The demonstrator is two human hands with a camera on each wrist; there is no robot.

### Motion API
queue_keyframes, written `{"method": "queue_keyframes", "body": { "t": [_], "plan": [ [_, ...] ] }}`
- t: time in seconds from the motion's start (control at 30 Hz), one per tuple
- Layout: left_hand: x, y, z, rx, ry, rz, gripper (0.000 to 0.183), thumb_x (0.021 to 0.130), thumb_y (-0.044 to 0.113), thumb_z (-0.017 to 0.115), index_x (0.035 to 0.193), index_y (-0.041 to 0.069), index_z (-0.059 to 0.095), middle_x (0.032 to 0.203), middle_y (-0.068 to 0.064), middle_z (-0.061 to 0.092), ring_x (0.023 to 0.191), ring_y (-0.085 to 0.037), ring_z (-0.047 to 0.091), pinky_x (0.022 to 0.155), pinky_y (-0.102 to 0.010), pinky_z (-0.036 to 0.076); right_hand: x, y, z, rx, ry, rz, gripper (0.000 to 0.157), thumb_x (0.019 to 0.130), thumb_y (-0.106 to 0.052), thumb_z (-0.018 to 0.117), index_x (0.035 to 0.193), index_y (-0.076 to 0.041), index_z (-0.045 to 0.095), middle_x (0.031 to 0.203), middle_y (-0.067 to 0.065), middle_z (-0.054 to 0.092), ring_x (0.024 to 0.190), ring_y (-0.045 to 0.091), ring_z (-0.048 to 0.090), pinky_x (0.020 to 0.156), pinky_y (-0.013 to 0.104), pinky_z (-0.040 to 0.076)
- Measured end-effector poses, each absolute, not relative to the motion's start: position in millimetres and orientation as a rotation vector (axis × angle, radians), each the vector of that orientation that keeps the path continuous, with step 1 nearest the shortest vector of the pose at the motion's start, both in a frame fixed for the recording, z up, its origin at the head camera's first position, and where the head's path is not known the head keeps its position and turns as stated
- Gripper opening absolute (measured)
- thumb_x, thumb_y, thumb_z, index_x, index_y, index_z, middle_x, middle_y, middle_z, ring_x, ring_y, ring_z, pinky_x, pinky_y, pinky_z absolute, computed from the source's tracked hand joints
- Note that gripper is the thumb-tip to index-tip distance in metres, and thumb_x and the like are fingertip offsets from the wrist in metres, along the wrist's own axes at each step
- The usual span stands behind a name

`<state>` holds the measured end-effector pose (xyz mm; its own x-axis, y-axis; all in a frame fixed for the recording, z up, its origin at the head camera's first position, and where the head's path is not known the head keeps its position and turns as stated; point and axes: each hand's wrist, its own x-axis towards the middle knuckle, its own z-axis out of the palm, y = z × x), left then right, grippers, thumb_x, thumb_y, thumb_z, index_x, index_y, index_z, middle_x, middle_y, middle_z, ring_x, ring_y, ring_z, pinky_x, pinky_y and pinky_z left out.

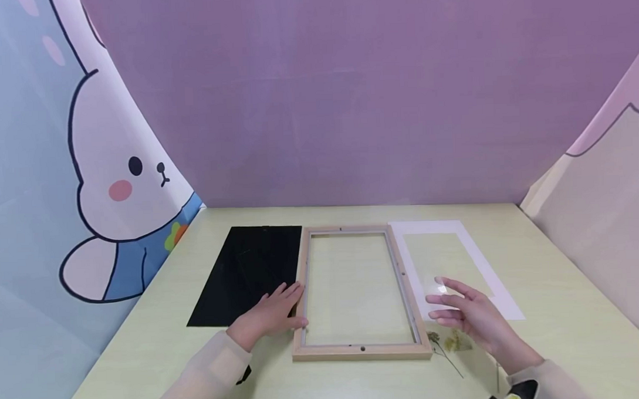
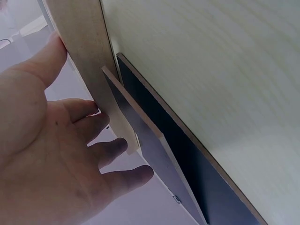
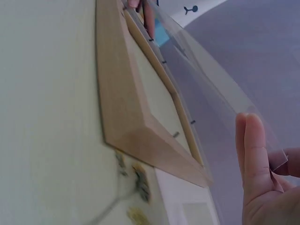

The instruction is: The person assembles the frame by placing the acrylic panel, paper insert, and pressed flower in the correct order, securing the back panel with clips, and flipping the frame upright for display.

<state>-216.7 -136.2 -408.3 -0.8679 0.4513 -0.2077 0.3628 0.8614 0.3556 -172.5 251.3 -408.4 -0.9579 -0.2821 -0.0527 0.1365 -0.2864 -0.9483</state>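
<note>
Two hands share the work at the wooden frame (image 1: pixel 363 355), which lies flat in the middle of the table. From where I stand, the left hand (image 1: pixel 273 312) rests on the left rail, its fingers loosely spread and almost straight, touching rather than gripping. The right hand (image 1: pixel 474 314) pinches a corner of a clear sheet (image 3: pixel 225 79) between thumb and fingers. That sheet slants above the frame, lifted on the right; whether its far edge touches wood, I cannot tell.

Fitting the sheet into the frame looks like the step in hand. I would seat the left edge squarely against its rail first, then lower the right side slowly, holding only the rim so that no prints mark the middle. The small dark tabs (image 3: pixel 176 134) around the opening could catch a corner, so they deserve a look. A light left hand should be enough to steady the wood.

The black board (image 1: pixel 248 266) lies to the left, the white mat (image 1: pixel 476 258) to the right. Dried flowers (image 1: pixel 455 341) lie just beside the near right corner, where a sleeve might brush them.
</note>
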Motion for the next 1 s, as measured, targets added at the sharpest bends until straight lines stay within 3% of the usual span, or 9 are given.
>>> {"method": "queue_keyframes", "body": {
  "t": [0.2,0.5,1.0],
  "plan": [
    [-217.2,-135.9,-408.2,0.617,2.754,0.447,0.073,0.088,0.038,0.06,0.144,0.003,0.029,0.148,-0.011,0.025,0.135,-0.035,0.014,0.102,-0.06,0.015,-171.3,236.0,-416.1,-0.105,1.691,-2.297,0.029,0.096,-0.007,0.047,0.125,-0.014,0.048,0.103,0.012,0.066,0.081,0.024,0.067,0.073,0.03,0.052],
    [-214.1,-136.8,-406.8,0.606,2.763,0.488,0.073,0.087,0.038,0.061,0.143,0.003,0.03,0.148,-0.011,0.026,0.135,-0.036,0.014,0.101,-0.061,0.013,-172.0,218.3,-421.5,-0.025,1.732,-2.275,0.05,0.096,-0.005,0.047,0.14,0.006,0.025,0.1,0.012,0.066,0.078,0.023,0.067,0.07,0.03,0.053],
    [-211.8,-137.1,-405.0,0.612,2.765,0.505,0.071,0.088,0.037,0.06,0.143,0.003,0.03,0.148,-0.011,0.027,0.135,-0.036,0.016,0.1,-0.063,0.014,-169.9,201.0,-427.8,0.028,1.666,-2.305,0.055,0.094,-0.001,0.044,0.141,0.008,0.016,0.097,0.01,0.067,0.075,0.02,0.067,0.068,0.028,0.053]
  ]
}}
